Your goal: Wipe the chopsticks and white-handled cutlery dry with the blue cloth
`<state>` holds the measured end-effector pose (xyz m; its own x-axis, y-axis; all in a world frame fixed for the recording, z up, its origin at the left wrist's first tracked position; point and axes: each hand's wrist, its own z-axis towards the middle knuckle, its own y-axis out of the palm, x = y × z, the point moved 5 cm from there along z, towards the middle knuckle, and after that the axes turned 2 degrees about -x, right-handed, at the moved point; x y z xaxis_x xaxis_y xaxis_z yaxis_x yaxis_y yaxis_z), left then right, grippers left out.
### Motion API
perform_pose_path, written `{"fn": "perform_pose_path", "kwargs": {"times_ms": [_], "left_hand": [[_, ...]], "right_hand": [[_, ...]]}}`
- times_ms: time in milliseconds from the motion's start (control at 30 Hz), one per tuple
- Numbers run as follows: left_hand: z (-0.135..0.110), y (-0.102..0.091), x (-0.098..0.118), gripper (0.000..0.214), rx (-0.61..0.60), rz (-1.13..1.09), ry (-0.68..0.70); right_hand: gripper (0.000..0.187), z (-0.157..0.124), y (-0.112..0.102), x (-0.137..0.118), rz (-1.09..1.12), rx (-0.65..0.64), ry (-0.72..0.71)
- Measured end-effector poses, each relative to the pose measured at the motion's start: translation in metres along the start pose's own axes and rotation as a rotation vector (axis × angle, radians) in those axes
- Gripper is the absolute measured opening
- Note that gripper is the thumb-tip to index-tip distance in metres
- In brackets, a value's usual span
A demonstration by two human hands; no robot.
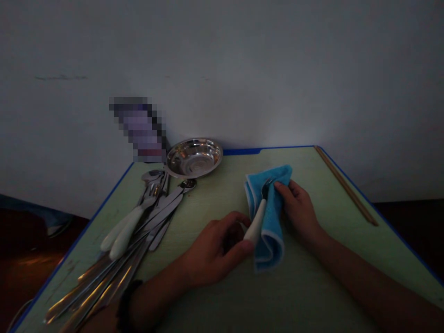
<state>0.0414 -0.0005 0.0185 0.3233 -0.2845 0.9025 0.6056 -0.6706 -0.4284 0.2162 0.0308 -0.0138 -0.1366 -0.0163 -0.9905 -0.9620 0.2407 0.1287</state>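
Note:
My left hand point(222, 249) grips the white handle of a fork point(257, 222) between thumb and fingers. The fork's metal head points away from me and lies against a folded blue cloth point(272, 222) with a pale edge; the cloth partly hides its tip. Closed on the cloth's right side is my right hand point(300, 208), its thumb beside the fork's head. To the left of my left hand lies a pile of metal cutlery point(138, 240), with spoons, knives and two white handles showing.
A shiny steel bowl point(194, 159) stands at the table's back edge, by the wall. Left of it, a blurred-out upright object point(142, 129) leans there. Wooden chopsticks point(347, 187) lie along the right edge of the pale green table point(222, 199), which has a blue rim.

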Motion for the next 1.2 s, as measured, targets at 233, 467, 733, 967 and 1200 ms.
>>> {"fn": "perform_pose_path", "kwargs": {"times_ms": [233,467,733,967,1200], "left_hand": [[0.002,-0.001,-0.003,0.026,0.044,0.089,-0.082],[-0.002,-0.008,-0.009,0.03,0.196,-0.119,-0.123],[0.0,-0.011,-0.011,0.029,0.27,-0.11,-0.129],[0.002,-0.009,-0.011,0.032,0.226,-0.035,-0.149],[0.001,-0.012,-0.012,0.032,0.272,0.008,-0.154]], "right_hand": [[0.02,0.001,0.003,0.001,0.072,-0.03,-0.044],[0.023,0.004,0.008,-0.002,0.247,-0.059,0.024],[0.023,0.005,0.013,-0.004,0.362,-0.186,0.164],[0.027,-0.004,0.013,-0.005,0.243,-0.065,0.023],[0.031,-0.013,0.006,-0.028,-0.264,-0.116,-0.39]]}}
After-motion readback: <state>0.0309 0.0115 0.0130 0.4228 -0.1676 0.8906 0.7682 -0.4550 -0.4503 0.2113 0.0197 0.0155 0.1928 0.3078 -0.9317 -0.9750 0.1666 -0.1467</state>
